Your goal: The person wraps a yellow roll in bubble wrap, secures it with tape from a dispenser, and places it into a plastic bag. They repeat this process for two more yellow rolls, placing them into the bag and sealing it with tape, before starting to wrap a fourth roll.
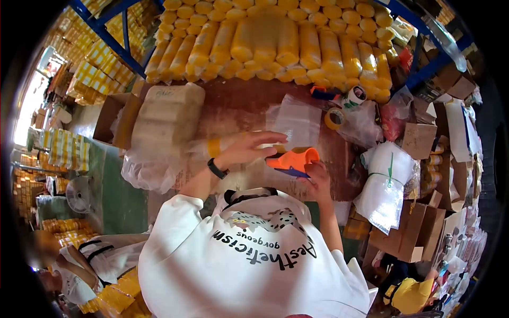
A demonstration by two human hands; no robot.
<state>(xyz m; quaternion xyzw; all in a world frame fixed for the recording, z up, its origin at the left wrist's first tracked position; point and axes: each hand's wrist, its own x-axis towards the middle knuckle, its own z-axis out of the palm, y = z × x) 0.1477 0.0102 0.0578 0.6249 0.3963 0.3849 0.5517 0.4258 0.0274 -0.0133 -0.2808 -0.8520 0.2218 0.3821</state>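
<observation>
My right hand [317, 179] is wrapped round an orange and blue tape dispenser [293, 160] above the near part of the reddish-brown table [233, 100]. Just left of it, my left hand [253, 148] is stretched out with its fingers apart, close to the dispenser's left end. A dark band circles my left wrist. Behind both hands lie clear plastic bags [297, 121] on the table. Beside my left forearm is a clear wrapped item with a yellow band [213, 147], partly hidden by the arm.
Yellow-wrapped rolls [265, 45] are stacked along the back. A beige package [167, 114] lies left. At right are tape rolls [334, 118], a tied bundle of plastic sheets [386, 177] and cardboard boxes [403, 230]. Other people sit at lower left [79, 265] and lower right [412, 294].
</observation>
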